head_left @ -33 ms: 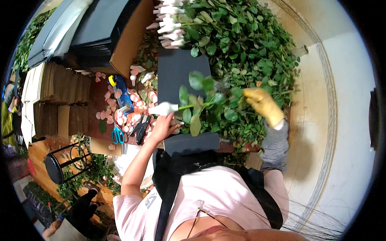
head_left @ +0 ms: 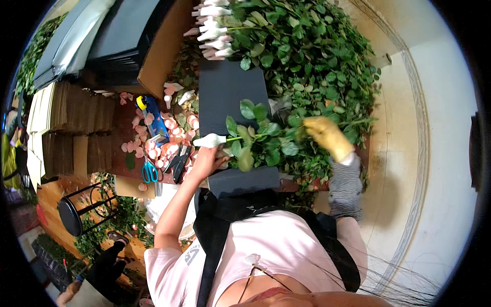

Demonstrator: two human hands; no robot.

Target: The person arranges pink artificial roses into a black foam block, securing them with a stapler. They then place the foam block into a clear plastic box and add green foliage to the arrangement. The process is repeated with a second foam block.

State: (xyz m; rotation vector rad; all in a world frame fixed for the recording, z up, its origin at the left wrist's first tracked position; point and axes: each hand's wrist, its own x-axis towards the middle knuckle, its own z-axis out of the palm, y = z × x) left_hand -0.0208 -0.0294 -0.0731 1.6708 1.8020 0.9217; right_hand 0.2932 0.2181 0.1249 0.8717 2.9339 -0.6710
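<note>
A rose (head_left: 210,140) with its bloom in a white net sleeve lies across the work spot, its leafy green stem pointing right. My bare left hand (head_left: 207,162) is closed at the bloom, just under the sleeve; its thumb is hidden. My right hand (head_left: 327,137), in a yellow glove, is closed around the stem among the leaves farther right. Beneath the rose lies a dark grey corrugated sheet (head_left: 232,94); a folded dark piece (head_left: 244,181) sits in front of me. Another pale bud partly shows beside my left fingers.
Leafy rose stems (head_left: 312,56) are heaped at the right, with sleeved blooms (head_left: 214,33) stacked at the far end. Left lie pink petals (head_left: 192,122), teal scissors (head_left: 150,171), a black stapler (head_left: 180,162), a blue tape dispenser (head_left: 155,120) and cardboard stacks (head_left: 71,110). A stool (head_left: 69,216) stands lower left.
My gloved right hand has shifted slightly left along the stem. The rose's leaves have moved a little, and its bloom has tilted slightly. My left hand has stayed nearly in place.
</note>
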